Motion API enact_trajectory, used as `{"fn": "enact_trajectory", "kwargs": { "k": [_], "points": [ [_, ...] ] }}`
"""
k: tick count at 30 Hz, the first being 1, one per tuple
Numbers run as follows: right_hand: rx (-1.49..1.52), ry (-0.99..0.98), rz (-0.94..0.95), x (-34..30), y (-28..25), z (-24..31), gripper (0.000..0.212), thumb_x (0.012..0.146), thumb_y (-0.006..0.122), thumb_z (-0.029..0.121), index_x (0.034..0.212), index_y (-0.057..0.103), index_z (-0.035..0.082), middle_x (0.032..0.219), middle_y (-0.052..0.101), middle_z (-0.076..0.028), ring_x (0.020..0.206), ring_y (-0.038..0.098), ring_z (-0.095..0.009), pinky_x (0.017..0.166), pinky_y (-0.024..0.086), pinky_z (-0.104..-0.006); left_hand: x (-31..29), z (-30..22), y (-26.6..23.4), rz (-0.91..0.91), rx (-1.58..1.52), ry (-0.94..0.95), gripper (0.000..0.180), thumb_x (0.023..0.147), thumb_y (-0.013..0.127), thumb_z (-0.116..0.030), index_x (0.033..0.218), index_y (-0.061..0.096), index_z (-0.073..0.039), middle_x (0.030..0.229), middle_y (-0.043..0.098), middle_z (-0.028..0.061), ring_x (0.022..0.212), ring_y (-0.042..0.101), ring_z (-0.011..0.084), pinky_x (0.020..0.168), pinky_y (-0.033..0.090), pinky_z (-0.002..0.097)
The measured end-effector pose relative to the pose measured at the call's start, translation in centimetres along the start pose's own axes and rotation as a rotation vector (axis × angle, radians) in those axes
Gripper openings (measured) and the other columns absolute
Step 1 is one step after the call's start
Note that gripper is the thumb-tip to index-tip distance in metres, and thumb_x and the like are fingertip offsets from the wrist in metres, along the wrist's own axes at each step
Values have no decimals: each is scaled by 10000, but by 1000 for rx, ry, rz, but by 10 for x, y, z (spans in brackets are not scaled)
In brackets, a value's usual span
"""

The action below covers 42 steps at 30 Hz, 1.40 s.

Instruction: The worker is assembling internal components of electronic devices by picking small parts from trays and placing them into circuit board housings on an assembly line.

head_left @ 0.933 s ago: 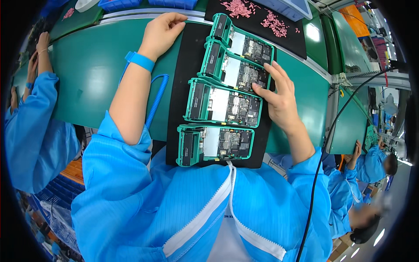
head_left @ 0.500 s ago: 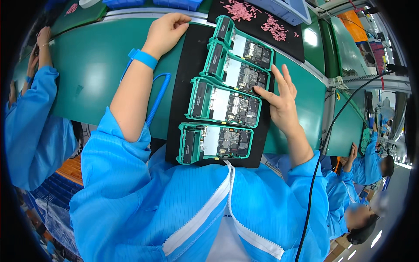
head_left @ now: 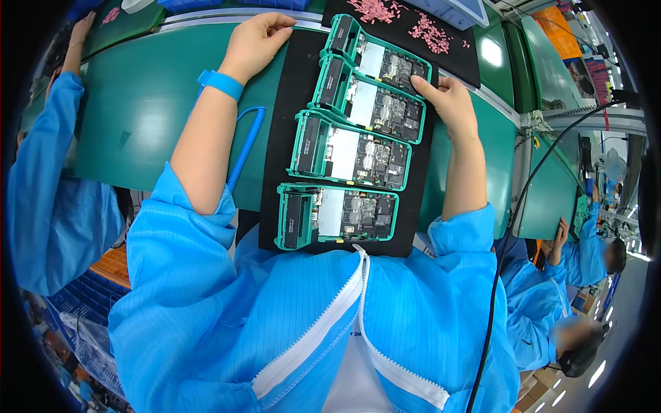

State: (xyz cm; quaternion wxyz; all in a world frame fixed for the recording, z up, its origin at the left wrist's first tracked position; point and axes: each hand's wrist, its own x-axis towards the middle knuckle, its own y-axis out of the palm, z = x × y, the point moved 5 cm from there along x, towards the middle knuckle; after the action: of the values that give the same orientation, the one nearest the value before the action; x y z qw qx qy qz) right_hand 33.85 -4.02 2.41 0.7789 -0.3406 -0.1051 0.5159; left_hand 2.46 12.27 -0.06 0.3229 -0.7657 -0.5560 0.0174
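Observation:
Several green-framed circuit-board units (head_left: 383,155) lie in a slanting row on a black mat (head_left: 275,179), each with a black block at its left end, a pale plate and a dark board. My right hand (head_left: 451,107) is closed at the right end of the farthest unit (head_left: 396,65). Its thumb rests on the frame's near corner; the other fingers curl out of sight at the edge. By the mat's far left corner, my left hand (head_left: 258,45) has thumb and forefinger pinched together, and whatever they may hold is hidden. A blue wrist strap (head_left: 222,84) circles that wrist.
Small pink pieces (head_left: 430,34) lie scattered on a dark mat beyond the row, beside a blue bin (head_left: 447,10). The strap's coiled blue cord (head_left: 246,148) runs down the green table (head_left: 151,117). A black cable (head_left: 523,199) hangs at right. Co-workers sit both sides.
My right hand has moved from the second-farthest unit to the farthest one, its spread fingers now curled in. The left hand stays pinched in much the same place.

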Motion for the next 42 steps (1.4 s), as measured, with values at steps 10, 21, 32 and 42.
{"fn": "enact_trajectory", "kwargs": {
  "k": [10,21,32,42],
  "points": [
    [809,0,-123,-40,-17,-17,481,738,769,49,1113,489,-62,1023,647,-130,907,624,-162,854,484,-302,8,-9,-5,40,-45,-43,207,853,628,-122,1030,662,-21,898,673,72,792,614,130,738,491,262],
    [808,-181,-904,-132,-181,-192,308,768,686,-44,1051,571,-4,953,645,-72,824,631,-186,762,510,-297,11,-14,11,42,-159,-65,198,865,609,-70,1046,656,-7,869,636,8,733,535,61,696,469,213],
    [589,-92,-1490,-171,-307,-272,321,717,703,-91,1019,612,-37,953,656,-95,776,633,-195,692,518,-316,14,-10,4,58,-107,-57,202,870,609,-74,1055,650,-2,877,621,-2,750,521,62,709,457,212],
    [-422,600,-1272,-150,-303,-272,674,705,728,412,1216,555,8,1266,473,-299,1187,455,-425,970,392,-507,15,-11,-2,17,-54,-75,188,871,614,-73,1044,656,-13,853,608,-10,739,519,63,694,462,215]
  ]
}}
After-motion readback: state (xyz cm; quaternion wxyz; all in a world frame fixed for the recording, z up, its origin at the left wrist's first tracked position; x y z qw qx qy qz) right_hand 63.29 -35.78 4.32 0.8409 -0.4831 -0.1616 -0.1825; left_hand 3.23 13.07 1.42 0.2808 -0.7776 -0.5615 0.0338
